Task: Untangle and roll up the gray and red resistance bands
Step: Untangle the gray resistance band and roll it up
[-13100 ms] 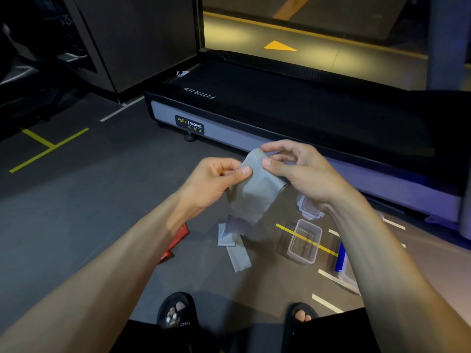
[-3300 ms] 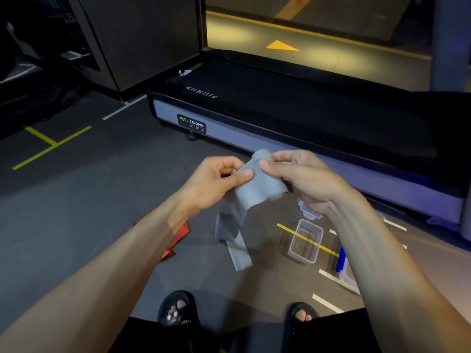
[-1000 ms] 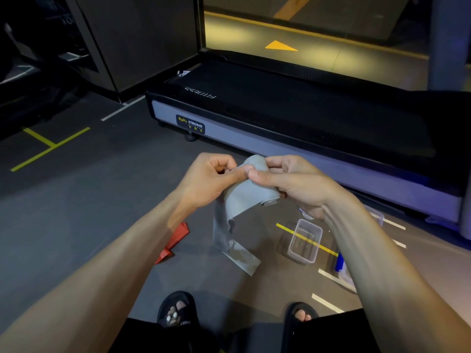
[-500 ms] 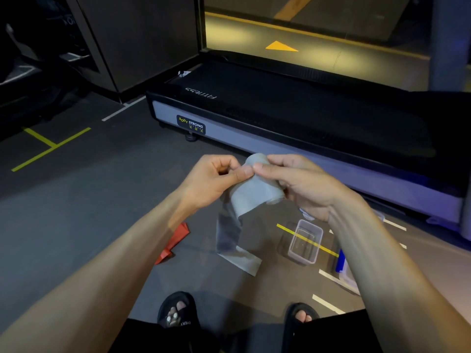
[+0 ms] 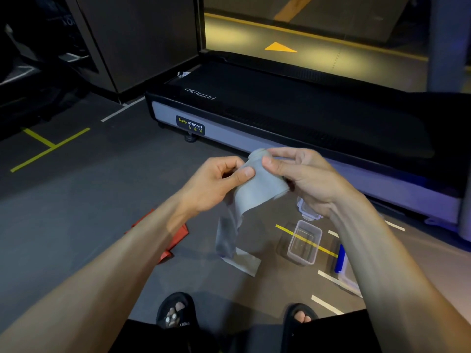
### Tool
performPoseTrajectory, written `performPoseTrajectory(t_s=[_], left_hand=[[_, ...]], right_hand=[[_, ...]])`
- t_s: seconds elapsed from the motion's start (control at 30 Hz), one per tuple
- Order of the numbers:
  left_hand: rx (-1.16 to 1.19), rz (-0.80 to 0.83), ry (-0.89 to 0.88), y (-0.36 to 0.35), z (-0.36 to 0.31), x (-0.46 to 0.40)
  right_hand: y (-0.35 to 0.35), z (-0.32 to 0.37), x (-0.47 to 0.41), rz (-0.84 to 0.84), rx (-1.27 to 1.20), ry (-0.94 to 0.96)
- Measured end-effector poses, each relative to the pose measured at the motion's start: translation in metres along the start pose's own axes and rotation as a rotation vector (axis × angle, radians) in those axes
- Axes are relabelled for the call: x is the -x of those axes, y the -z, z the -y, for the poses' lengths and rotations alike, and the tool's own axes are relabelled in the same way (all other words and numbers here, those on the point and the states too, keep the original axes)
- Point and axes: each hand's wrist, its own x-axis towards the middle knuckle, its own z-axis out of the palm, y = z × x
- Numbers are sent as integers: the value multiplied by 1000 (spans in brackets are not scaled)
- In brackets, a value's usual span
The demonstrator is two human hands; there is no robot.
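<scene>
left hand (image 5: 216,182) and right hand (image 5: 305,174) pinch gray band (image 5: 257,192) roll; red band (image 5: 175,240), clear tub (image 5: 303,243) on floor below.

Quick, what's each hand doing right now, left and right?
Left hand: closed, thumb pinching the gray band at the roll.
Right hand: closed, fingers and thumb gripping the same roll of gray band.

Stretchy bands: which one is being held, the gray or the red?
The gray band. Both hands, left hand and right hand, pinch its rolled part, while the red band lies untouched on the floor.
</scene>
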Motion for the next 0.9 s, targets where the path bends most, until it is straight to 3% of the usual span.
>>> performPoseTrajectory(t_s=[0.33, 0.9], left_hand=[[-29, -71, -17, -3, -1, -1], [127, 7, 49, 1, 2, -2]], right_hand=[[-9, 2, 10, 131, 184, 14], [-4, 3, 3, -101, 162, 126]])
